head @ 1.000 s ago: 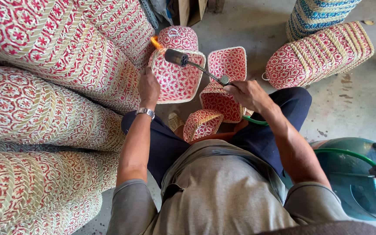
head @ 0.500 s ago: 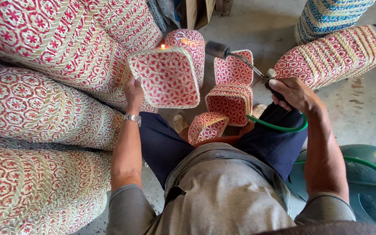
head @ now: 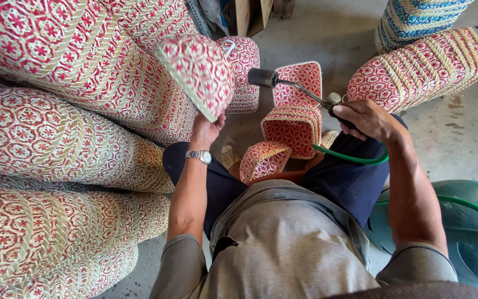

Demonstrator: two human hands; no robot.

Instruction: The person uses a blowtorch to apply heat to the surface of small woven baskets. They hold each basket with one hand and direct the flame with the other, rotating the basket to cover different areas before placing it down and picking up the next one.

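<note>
My left hand (head: 204, 128) grips a small red-and-cream woven basket (head: 199, 72) raised beside the stacks; my right hand (head: 365, 119) clasps the gas torch (head: 294, 88). Best kept turning, nozzle well apart from the weave.

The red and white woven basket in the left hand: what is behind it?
Behind the raised red and white woven basket stand stacked woven baskets; the part it covers cannot be seen.

Raised red woven basket (head: 200, 69), metal torch (head: 300, 88)
</note>
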